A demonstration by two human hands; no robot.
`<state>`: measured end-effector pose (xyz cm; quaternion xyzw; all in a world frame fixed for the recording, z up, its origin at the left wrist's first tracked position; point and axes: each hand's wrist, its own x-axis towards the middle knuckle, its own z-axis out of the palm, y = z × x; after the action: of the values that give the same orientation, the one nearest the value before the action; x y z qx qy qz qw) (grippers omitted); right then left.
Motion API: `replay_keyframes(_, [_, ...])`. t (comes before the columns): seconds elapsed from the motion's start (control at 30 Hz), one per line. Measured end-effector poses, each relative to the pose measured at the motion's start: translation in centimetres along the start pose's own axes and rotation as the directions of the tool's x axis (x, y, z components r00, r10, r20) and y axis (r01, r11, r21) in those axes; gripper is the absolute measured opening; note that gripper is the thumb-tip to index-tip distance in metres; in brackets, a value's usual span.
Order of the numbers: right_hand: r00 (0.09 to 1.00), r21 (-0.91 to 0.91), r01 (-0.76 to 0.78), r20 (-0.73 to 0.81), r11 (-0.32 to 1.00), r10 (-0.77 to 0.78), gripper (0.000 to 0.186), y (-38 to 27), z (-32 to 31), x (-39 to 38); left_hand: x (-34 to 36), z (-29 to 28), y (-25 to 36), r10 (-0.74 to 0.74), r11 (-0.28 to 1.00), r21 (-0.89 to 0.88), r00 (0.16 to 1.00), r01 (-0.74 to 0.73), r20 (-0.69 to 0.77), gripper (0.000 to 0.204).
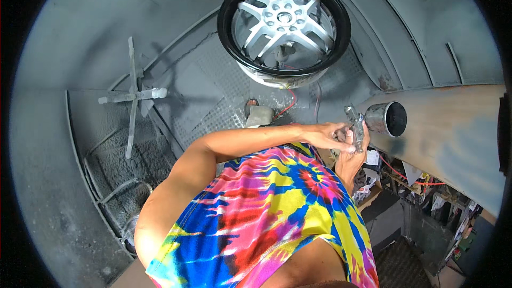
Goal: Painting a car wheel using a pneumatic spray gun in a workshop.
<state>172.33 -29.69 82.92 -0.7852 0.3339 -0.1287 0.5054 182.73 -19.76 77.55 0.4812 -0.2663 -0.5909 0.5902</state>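
Observation:
A metal spray gun (356, 124) with a dark-mouthed metal cup (376, 119) is held at my right side, the cup tipped so its round opening shows. My right hand (358, 156) wraps the gun from below and behind. From the left, my left hand (329, 135) reaches across my body, its bent fingers closed against the gun's near side; the exact part they grip is partly hidden. Ahead of me a wheel rim (285, 20) with silver spokes and a glossy black lip lies face up, apart from both hands.
A pale round support (277, 80) holds the wheel. Red hose (288, 105) runs across the textured floor near my foot. Left stands a grey cross-shaped stand (133, 95). A tan panel (442, 128) rises at right, above cluttered shelves (437, 197). Grey walls surround me.

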Motion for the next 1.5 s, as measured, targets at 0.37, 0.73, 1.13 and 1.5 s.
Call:
replay_keyframes(0.37, [0.998,-0.052,0.007,-0.058,0.999,-0.010,0.043,0.1,-0.9,-0.4,0.7,0.8,-3.4,0.020,0.999,0.034,0.960,-0.031,0.279,0.040])
replay_keyframes(0.73, [0.996,-0.037,0.007,-0.089,0.999,-0.010,0.043,-1.0,-1.0,-0.3,1.8,2.2,-5.7,0.082,0.987,-0.156,0.950,-0.036,0.300,0.030])
replay_keyframes(1.13, [0.997,0.040,0.023,-0.072,0.999,-0.020,0.045,-1.7,-1.0,0.2,0.6,1.6,-3.2,0.144,0.989,-0.007,0.969,-0.146,0.199,0.025])
replay_keyframes(1.5, [0.857,-0.269,0.491,-0.025,0.829,-0.516,0.039,0.8,-1.5,1.7,-1.2,0.0,9.3,0.790,0.349,0.757,0.608,-0.552,0.078,0.019])
